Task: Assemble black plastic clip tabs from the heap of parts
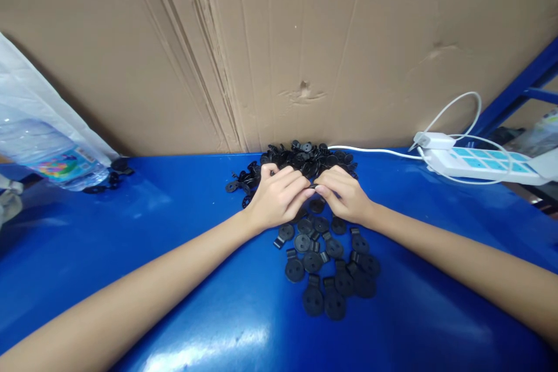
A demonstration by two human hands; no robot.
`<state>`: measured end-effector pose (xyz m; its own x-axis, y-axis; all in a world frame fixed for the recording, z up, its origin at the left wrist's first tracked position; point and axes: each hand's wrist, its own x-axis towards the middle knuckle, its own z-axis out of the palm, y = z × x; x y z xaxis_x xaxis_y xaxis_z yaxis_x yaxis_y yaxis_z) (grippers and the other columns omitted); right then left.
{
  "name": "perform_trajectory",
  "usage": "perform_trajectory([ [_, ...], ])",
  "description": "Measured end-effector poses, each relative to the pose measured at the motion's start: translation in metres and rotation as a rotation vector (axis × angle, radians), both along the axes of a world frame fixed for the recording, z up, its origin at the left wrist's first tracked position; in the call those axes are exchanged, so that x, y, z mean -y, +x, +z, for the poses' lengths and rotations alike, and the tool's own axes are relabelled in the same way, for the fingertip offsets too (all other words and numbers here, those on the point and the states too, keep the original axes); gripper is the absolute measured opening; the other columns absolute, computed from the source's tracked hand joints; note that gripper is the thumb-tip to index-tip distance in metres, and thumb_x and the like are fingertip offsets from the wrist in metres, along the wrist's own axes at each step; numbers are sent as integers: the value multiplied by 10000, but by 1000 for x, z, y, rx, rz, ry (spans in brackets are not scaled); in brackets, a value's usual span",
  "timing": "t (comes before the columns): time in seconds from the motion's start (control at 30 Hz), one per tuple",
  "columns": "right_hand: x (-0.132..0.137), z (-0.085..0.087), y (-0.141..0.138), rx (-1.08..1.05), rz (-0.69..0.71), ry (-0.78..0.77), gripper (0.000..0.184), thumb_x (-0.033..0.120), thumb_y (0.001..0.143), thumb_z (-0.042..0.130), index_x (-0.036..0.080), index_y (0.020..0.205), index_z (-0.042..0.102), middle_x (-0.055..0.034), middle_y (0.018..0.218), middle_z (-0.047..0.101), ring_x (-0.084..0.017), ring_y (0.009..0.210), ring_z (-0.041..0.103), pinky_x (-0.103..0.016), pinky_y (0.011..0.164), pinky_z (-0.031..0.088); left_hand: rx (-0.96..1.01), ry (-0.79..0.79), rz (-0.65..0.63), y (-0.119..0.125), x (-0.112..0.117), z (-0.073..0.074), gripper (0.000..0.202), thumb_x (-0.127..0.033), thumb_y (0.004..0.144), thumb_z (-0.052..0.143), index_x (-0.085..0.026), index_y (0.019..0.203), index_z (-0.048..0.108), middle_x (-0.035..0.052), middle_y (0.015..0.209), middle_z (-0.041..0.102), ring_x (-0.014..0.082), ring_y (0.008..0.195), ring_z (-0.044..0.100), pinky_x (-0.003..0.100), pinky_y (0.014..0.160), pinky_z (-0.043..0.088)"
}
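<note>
Glossy blue tabletop (183,308) beneath two bare forearms reaching in from the lower corners. Left hand (276,197) and right hand (344,195) close together at mid-table, each grip pinched together, with the fingertips (312,190) of both meeting on one small black piece (313,186), mostly hidden by the fingers. Just below the hands, a loose single layer of black plastic discs (322,267), each with two holes and a square tab, some touching, some just apart. Behind the hands, a denser heap of similar discs (300,160), touching the left hand. Far left, a few more discs (114,175) just beside a clear water bottle (56,157), lying tilted against a white plastic sheet (39,87). Far right, a white power strip (479,164) with teal switches, and a white cable (375,151) running along the back edge of the tabletop. Behind everything, a creased cardboard sheet (279,40).
</note>
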<state>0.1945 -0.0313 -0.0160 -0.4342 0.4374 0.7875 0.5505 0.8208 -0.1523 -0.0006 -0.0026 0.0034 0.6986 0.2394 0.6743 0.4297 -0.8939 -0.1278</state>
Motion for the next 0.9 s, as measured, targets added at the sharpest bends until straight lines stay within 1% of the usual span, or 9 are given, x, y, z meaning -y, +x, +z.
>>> perform_trajectory([
  [0.13, 0, 0, 0, 10, 34, -31, 311, 239, 1002, 360, 203, 701, 429, 9, 596, 480, -132, 561, 439, -297, 644, 387, 5, -26, 1, 0, 0, 0, 274, -278, 989, 385, -156, 797, 538, -2, 687, 602, 129, 651, 486, 354, 732, 256],
  [0.2, 1, 0, 0, 20, 40, -28, 288, 235, 999, 360, 199, 728, 450, 1, 613, 503, -136, 572, 450, -300, 647, 395, 2, -19, -5, 0, 0, 0, 278, -273, 989, 381, -156, 791, 537, -2, 683, 598, 130, 650, 485, 355, 734, 256],
  [0.3, 1, 0, -1, -5, 26, 0, 203, 212, 988, 394, 186, 824, 511, -17, 687, 583, -141, 629, 502, -300, 679, 413, -11, -26, -3, 0, 1, 1, 289, -276, 991, 371, -158, 782, 532, -2, 681, 595, 130, 650, 484, 358, 741, 256],
  [0.37, 1, 0, -1, -25, 22, 26, 179, 194, 982, 411, 188, 846, 527, -15, 703, 607, -141, 639, 513, -301, 691, 418, -13, -39, 3, 0, 1, 1, 295, -286, 992, 368, -159, 780, 528, -3, 682, 595, 130, 651, 484, 359, 742, 255],
  [0.5, 1, -2, 0, -55, 18, 54, 181, 204, 980, 416, 195, 841, 532, -16, 705, 616, -148, 632, 507, -315, 685, 419, -10, -31, -9, 1, 0, 1, 316, -313, 992, 373, -160, 750, 506, -8, 667, 584, 130, 644, 480, 360, 739, 254],
  [0.67, 2, 0, 1, -30, 4, -11, 210, 233, 993, 369, 191, 856, 522, -11, 684, 589, -147, 615, 485, -323, 691, 399, -19, -12, -2, 1, -2, -1, 319, -288, 988, 392, -162, 712, 492, -20, 615, 545, 129, 628, 468, 352, 731, 254],
  [0.77, 1, -1, 1, 8, -2, -30, 267, 256, 1004, 340, 191, 812, 513, 0, 655, 566, -138, 582, 460, -332, 708, 380, -26, -26, 1, 0, -1, 0, 334, -284, 994, 369, -164, 707, 490, -16, 618, 547, 129, 632, 471, 351, 734, 256],
  [0.9, -1, -4, 0, 4, 15, 3, 278, 239, 1002, 356, 191, 773, 507, 1, 646, 569, -130, 579, 471, -327, 709, 375, -18, -40, -4, 0, 0, 0, 316, -295, 999, 353, -160, 766, 517, -4, 662, 578, 130, 641, 484, 351, 745, 261],
])
